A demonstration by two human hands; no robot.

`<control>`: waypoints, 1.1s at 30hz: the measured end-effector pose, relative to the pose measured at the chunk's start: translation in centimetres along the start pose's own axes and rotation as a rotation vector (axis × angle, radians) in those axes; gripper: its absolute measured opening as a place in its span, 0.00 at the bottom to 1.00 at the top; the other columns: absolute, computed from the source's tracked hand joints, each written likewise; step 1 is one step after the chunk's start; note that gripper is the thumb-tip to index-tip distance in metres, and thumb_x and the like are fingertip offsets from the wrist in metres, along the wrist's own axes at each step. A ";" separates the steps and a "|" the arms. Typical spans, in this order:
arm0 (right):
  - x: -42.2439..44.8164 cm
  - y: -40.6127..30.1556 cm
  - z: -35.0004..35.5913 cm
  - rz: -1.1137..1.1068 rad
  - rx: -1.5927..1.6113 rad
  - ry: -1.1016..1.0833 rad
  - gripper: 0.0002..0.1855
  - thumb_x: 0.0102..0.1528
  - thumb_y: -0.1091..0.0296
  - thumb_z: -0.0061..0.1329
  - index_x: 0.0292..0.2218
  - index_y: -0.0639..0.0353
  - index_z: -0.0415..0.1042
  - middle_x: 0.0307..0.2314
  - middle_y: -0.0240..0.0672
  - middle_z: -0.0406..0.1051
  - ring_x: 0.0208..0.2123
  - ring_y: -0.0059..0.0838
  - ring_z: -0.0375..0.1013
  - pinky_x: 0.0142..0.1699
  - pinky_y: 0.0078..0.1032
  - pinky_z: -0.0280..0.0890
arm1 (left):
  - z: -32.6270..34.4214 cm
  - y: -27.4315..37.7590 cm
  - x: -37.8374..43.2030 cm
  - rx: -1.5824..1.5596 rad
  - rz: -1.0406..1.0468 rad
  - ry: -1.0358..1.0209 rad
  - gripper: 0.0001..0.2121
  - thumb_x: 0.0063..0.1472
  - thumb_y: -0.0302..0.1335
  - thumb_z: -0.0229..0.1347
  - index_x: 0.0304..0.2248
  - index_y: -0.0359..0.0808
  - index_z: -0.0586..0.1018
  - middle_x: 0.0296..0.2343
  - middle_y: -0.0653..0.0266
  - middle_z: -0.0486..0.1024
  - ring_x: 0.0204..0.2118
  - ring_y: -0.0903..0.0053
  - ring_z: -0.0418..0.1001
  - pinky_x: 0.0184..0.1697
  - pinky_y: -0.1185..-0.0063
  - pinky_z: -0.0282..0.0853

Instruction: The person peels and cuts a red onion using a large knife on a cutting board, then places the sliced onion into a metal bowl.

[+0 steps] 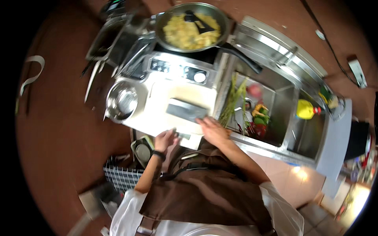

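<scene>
A cleaver [186, 111] with a broad grey blade lies over the pale cutting board [159, 101]. My right hand [215, 132] is closed around its handle end, fingertips at the blade's near right corner. What looks like a bit of wooden handle shows beside the palm. At the board's front edge is my left hand [165, 141], thumb and fingers drawn together. Just right of its fingertips is a small grey-green strip [183, 135]; blur hides what it is and whether the fingers grip it.
Behind the board, a frying pan [192, 32] of yellow chunks and a black spatula [199, 22] sits on a cooktop [177, 69]. A steel bowl [122, 101] stands left. The right-hand sink [279, 112] holds green stalks [233, 100] and vegetables [260, 118]; a yellow bottle [304, 109] lies beyond.
</scene>
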State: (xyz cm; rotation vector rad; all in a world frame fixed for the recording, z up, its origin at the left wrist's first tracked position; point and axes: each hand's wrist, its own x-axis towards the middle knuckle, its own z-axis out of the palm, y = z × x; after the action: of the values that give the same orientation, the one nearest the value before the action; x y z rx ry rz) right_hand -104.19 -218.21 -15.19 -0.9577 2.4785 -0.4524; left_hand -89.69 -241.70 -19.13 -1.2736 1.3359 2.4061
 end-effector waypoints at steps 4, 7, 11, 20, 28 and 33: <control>3.0 -0.1 -0.3 -0.152 0.005 -0.042 0.21 0.57 0.73 0.45 0.53 0.58 0.72 0.50 0.41 0.68 0.55 0.42 0.65 0.61 0.33 0.61 | -3.2 1.5 -2.3 0.259 -0.077 -0.022 0.12 0.67 0.33 0.54 0.38 0.29 0.79 0.23 0.64 0.77 0.20 0.79 0.73 0.21 0.81 0.68; 2.4 5.0 -3.0 -0.105 0.236 0.287 0.19 0.55 0.70 0.51 0.49 0.60 0.75 0.46 0.44 0.69 0.51 0.45 0.67 0.59 0.36 0.63 | -2.7 3.1 -3.6 0.333 -0.049 -0.067 0.11 0.67 0.30 0.54 0.39 0.29 0.78 0.21 0.65 0.75 0.19 0.81 0.73 0.21 0.83 0.67; 5.6 21.4 -10.2 0.237 0.094 0.784 0.24 0.50 0.68 0.56 0.48 0.66 0.70 0.47 0.55 0.67 0.52 0.56 0.65 0.57 0.42 0.63 | -0.9 2.5 -3.7 0.346 0.040 -0.081 0.09 0.66 0.28 0.57 0.40 0.30 0.78 0.20 0.65 0.75 0.19 0.82 0.72 0.21 0.83 0.67; 9.8 36.7 -19.8 0.483 -0.015 0.711 0.27 0.54 0.64 0.53 0.53 0.65 0.70 0.58 0.53 0.61 0.56 0.53 0.65 0.61 0.38 0.63 | 15.4 1.4 -7.2 0.459 0.041 -0.160 0.11 0.66 0.28 0.57 0.46 0.31 0.77 0.20 0.67 0.76 0.17 0.85 0.70 0.20 0.86 0.62; 14.8 36.2 -7.2 0.666 1.956 0.448 0.15 0.66 0.60 0.45 0.36 0.65 0.73 0.33 0.39 0.71 0.29 0.31 0.75 0.33 0.26 0.71 | 25.1 1.5 -4.1 0.375 -0.091 -0.212 0.12 0.65 0.23 0.56 0.46 0.29 0.77 0.26 0.64 0.78 0.27 0.84 0.74 0.31 0.85 0.70; 16.4 46.2 -1.6 0.719 -0.016 0.123 0.45 0.49 0.40 0.59 0.60 0.54 0.60 0.54 0.53 0.62 0.59 0.52 0.60 0.60 0.49 0.61 | 24.5 2.2 -5.4 0.484 -0.069 -0.104 0.13 0.64 0.23 0.58 0.46 0.27 0.77 0.29 0.62 0.79 0.29 0.82 0.76 0.34 0.83 0.71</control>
State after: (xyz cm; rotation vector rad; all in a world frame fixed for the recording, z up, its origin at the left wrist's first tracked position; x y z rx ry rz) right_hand -141.20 -196.70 -39.15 -0.0013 2.7122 -0.2486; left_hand -102.29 -223.36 -7.44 -1.0256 1.6711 1.9041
